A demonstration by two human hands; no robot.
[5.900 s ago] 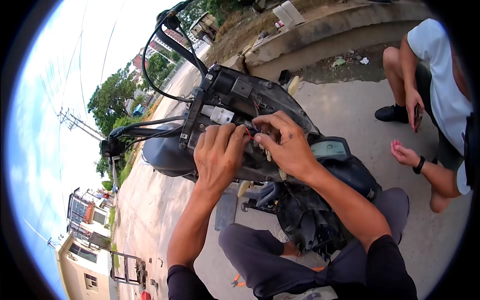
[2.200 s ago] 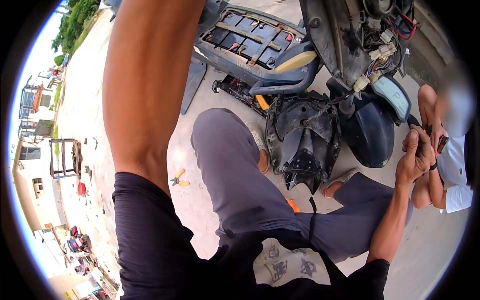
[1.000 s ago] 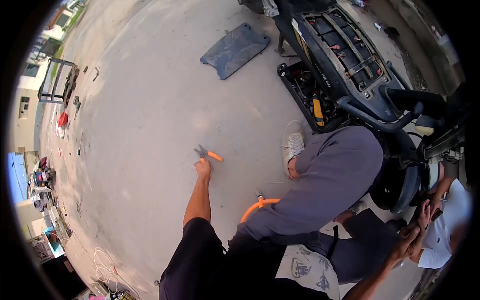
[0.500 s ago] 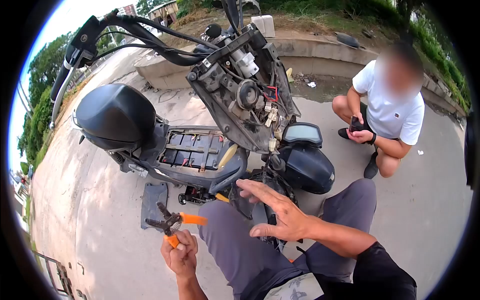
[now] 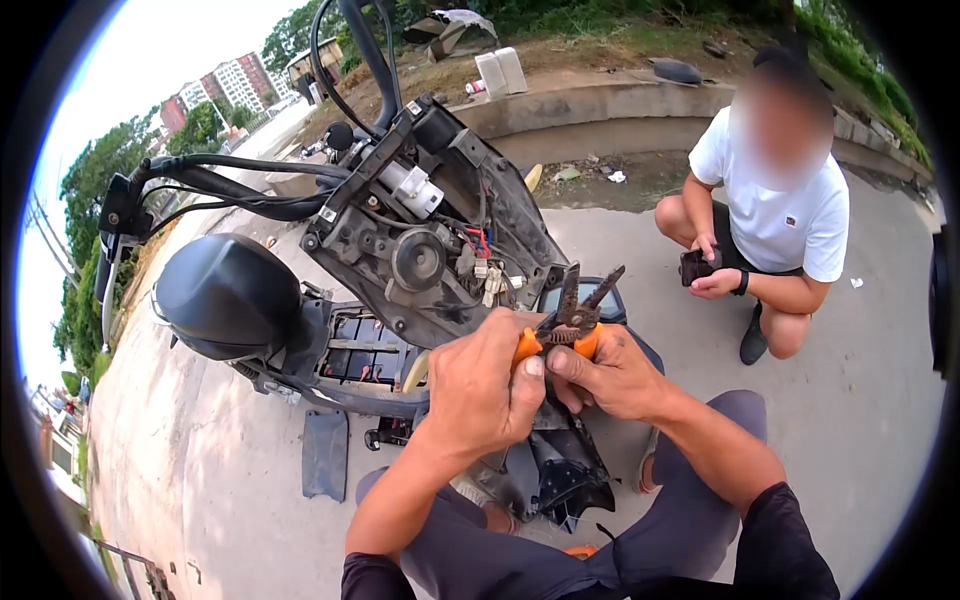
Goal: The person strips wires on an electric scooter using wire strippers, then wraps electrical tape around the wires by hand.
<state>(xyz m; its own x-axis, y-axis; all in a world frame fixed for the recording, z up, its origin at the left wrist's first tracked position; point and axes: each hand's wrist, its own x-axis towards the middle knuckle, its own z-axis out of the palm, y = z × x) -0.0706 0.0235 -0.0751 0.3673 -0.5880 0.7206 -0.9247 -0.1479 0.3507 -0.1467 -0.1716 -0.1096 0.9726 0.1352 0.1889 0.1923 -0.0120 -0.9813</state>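
Now, the orange-handled pliers (image 5: 572,318) are held up in front of the person's chest, gripped by both hands at once. Their jaws stand apart and point upward, away from the person, with a coiled spring visible between the handles. The left hand (image 5: 485,378) has its fingers closed around one handle, thumb pressed near its end; the right hand (image 5: 622,372) has its fingers clamped on the other, partly covering it.

Just beyond the pliers, on the left, is a scooter's stripped front frame (image 5: 350,265). It carries a round black horn (image 5: 418,260), a cluster of pale wiring connectors (image 5: 492,282), a loop of red wire (image 5: 486,242) and a white cylindrical part (image 5: 412,190). A display (image 5: 612,306) shows partly behind the pliers. Below the frame, the scooter's floor lies open over dark batteries (image 5: 362,350), with a black seat (image 5: 228,295) farther left and handlebars (image 5: 235,180) above.

On the concrete ground (image 5: 245,470), a flat dark panel (image 5: 325,455) lies beside the scooter, and a black plastic fairing (image 5: 570,470) sits between the person's feet. Well apart on the right, another person in a white T-shirt (image 5: 780,225) squats, holding a phone (image 5: 697,266), near a low concrete curb (image 5: 600,122).
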